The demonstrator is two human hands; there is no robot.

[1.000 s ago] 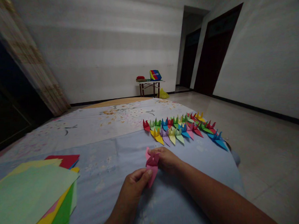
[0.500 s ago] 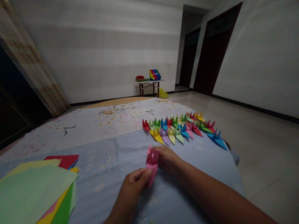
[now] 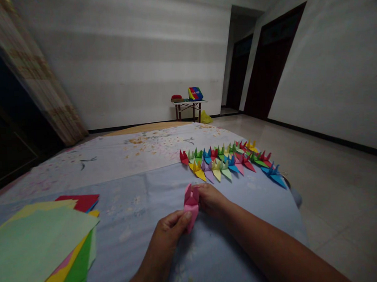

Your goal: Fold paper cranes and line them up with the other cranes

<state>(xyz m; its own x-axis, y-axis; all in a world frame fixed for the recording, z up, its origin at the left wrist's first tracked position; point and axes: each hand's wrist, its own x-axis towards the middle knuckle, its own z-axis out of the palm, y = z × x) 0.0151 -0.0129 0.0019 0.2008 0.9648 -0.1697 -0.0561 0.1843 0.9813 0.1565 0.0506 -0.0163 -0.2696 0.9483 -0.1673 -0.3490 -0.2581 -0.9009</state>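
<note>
A folded piece of pink origami paper (image 3: 192,208) is held upright above the blue tablecloth, its top folds partly spread. My left hand (image 3: 174,226) pinches its lower part between thumb and fingers. At the upper right edge, my right hand (image 3: 210,197) grips the same paper, with some of its fingertips hidden behind the folds. Beyond my hands stand rows of folded paper cranes (image 3: 215,170) in many colours. A single blue crane (image 3: 275,176) sits at the right end, near the table's edge.
A stack of coloured paper sheets (image 3: 42,245) lies at the left, pale green on top. The blue tablecloth (image 3: 126,228) meets a white floral cloth (image 3: 113,157) farther back. Against the far wall stands a small table (image 3: 189,102) with a colourful box (image 3: 195,93).
My right fingers have shifted slightly on the top of the pink paper, and its upper folds show a little differently. My left hand stays nearly still.
</note>
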